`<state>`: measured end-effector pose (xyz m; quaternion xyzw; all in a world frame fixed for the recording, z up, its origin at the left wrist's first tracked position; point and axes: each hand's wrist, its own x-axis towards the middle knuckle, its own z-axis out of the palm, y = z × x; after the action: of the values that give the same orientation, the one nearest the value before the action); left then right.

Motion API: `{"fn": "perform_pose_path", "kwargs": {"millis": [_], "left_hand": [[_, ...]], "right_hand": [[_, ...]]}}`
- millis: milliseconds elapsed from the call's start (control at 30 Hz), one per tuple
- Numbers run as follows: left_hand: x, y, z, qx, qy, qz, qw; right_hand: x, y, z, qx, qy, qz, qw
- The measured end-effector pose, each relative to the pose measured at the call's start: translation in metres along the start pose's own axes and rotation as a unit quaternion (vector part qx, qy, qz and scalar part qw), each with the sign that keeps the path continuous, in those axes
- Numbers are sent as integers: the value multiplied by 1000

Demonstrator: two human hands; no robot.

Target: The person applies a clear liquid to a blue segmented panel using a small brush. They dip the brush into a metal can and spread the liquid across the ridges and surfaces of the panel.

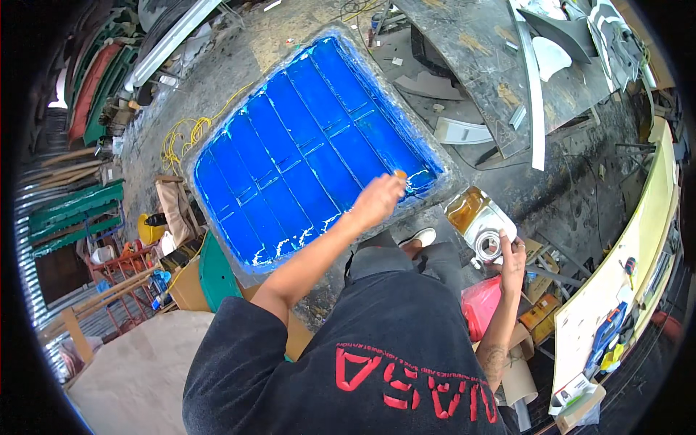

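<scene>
A shallow bright-blue mould (297,145), ribbed into rectangular panels and grey at its rim, lies at a slant before me. My left hand (378,201) reaches over its near right corner, fingers closed on a small orange-tipped thing (400,175) that is mostly hidden. Shiny whitish patches show on the blue surface at that corner and along the near edge. To the right of the mould, my right hand (512,254) grips a rectangular metal can (484,225) by its near end, beside a round neck. Amber colour shows in the can's far part.
A dark sheet-topped table (478,80) with white strips stands at the far right. Yellow cable (177,141) is coiled left of the mould. A long cream panel (609,290) carrying tools curves along the right. A pink bag (480,304) sits near my right forearm.
</scene>
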<state>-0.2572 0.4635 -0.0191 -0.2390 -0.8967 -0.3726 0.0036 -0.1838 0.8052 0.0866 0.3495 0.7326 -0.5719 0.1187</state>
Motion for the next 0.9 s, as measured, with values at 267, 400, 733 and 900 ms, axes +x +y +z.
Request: {"fn": "perform_pose_path", "kwargs": {"millis": [267,400,733,900], "left_hand": [[40,-73,-29,-139,102,-182,968],[48,-112,-53,-26,189,-158,969],[23,-25,-23,-76,-14,-38,996],[54,-125,-48,-96,126,-195,968]], "right_hand": [[2,0,6,1,-4,-11,1000],[7,-7,4,9,-9,9,1000],[22,-9,-3,6,-13,-11,1000],[11,-21,-3,-4,-7,2,1000]]}}
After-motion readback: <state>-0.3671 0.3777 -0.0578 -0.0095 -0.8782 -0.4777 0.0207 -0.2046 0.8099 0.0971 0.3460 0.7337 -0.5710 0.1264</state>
